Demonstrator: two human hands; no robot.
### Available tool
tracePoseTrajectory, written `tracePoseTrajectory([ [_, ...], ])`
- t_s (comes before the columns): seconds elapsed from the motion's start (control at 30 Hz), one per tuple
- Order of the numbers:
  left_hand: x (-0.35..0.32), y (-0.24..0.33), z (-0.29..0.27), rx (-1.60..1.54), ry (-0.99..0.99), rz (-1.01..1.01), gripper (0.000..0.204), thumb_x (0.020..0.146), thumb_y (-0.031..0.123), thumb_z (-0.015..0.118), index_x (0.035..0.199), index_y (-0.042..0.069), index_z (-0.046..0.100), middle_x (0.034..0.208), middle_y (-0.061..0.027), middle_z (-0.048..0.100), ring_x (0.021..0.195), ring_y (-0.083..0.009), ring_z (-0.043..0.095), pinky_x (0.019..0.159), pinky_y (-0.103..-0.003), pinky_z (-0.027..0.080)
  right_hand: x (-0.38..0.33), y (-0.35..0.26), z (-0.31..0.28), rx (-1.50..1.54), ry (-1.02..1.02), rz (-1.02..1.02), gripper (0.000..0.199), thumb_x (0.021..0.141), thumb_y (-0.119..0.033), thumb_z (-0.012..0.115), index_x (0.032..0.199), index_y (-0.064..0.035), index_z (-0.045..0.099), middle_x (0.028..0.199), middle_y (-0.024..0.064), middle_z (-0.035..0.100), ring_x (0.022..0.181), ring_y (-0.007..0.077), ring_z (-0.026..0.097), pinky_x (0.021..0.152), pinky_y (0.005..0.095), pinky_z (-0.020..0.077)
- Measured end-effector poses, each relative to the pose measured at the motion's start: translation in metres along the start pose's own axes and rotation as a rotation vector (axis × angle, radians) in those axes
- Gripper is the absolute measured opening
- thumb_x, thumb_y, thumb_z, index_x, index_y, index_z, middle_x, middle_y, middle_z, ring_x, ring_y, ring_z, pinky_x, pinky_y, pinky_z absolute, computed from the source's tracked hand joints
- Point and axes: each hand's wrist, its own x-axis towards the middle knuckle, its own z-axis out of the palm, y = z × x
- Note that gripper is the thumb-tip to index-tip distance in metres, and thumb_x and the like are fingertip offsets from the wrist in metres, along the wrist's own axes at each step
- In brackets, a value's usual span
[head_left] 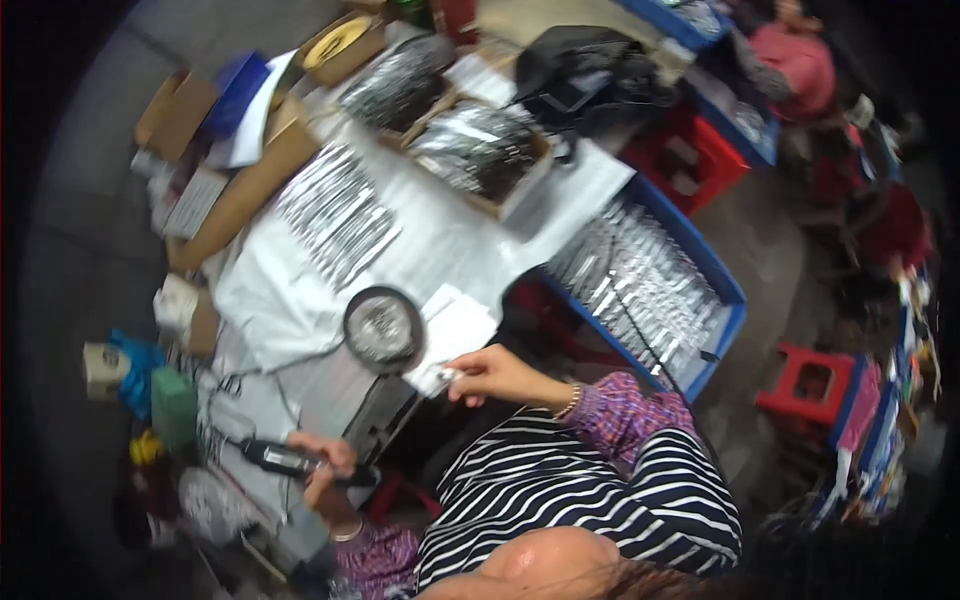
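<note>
My left hand [328, 462] is wrapped round a black electric screwdriver [275, 457], which lies across the palm near the table's front left. Closed in a pinch, my right hand [505, 378] holds a small whitish or silvery piece [446, 374] by the table's near edge; it is too small and blurred to name. Just beyond that hand lie white paper sheets [455, 322]. Beside them stands a round dark dish [355, 330] filled with small shiny parts. Farther off, a row of slim silvery metal pieces [340, 215] lies side by side on a white sheet [440, 235].
To the right, a blue crate [735, 318] holds many silvery strips. Open cardboard boxes [515, 200] with plastic-wrapped goods and a black bag [590, 75] stand at the back. Red stools [815, 385] are on the right. A green block [174, 405] stands at left. Another person [795, 65] sits far right.
</note>
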Motion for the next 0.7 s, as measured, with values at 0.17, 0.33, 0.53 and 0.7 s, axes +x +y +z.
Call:
tracePoseTrajectory([
  [0.17,0.007,-0.012,0.012,0.184,0.042,-0.127,0.04,0.066,0.007,0.068,0.1,0.002,0.048,0.074,-0.0119,0.056,0.063,-0.0181,0.054,0.057,-0.026,0.044,0.014,0.022,-0.008,-0.015,0.038,-0.015,0.03,0.087,-0.012,0.06,0.113,0.0042,0.058,0.083,0.0079,0.067,0.065,0.0081,0.061,0.059,0.0202,0.0498],
  [0.33,0.021,-0.017,0.038,0.32,0.02,-0.351,0.036,0.064,0.005,0.072,0.095,0.0,0.055,0.079,-0.0121,0.064,0.069,-0.0147,0.06,0.062,-0.024,0.046,0.013,0.014,-0.005,-0.067,0.124,-0.001,0.021,0.086,-0.013,0.061,0.094,0.0059,0.066,0.072,0.0066,0.066,0.06,0.0078,0.06,0.055,0.0196,0.0497],
  [0.53,0.043,-0.037,0.05,0.576,-0.118,-0.332,0.035,0.068,0.007,0.075,0.099,-0.003,0.063,0.079,-0.0031,0.063,0.071,-0.0083,0.056,0.066,-0.022,0.044,0.015,0.022,-0.003,-0.06,0.123,0.056,0.022,0.086,-0.015,0.061,0.094,0.0053,0.065,0.071,0.0055,0.065,0.058,0.0069,0.059,0.053,0.0188,0.0485],
  [0.7,0.048,-0.048,0.05,0.676,-0.151,-0.298,0.039,0.067,0.01,0.078,0.102,0.0,0.065,0.075,0.0028,0.057,0.067,-0.0048,0.05,0.063,-0.02,0.04,0.019,0.026,0.004,-0.038,0.162,0.019,0.021,0.086,-0.015,0.062,0.086,0.0046,0.066,0.067,0.0042,0.064,0.054,0.0061,0.056,0.049,0.0192,0.0469],
])
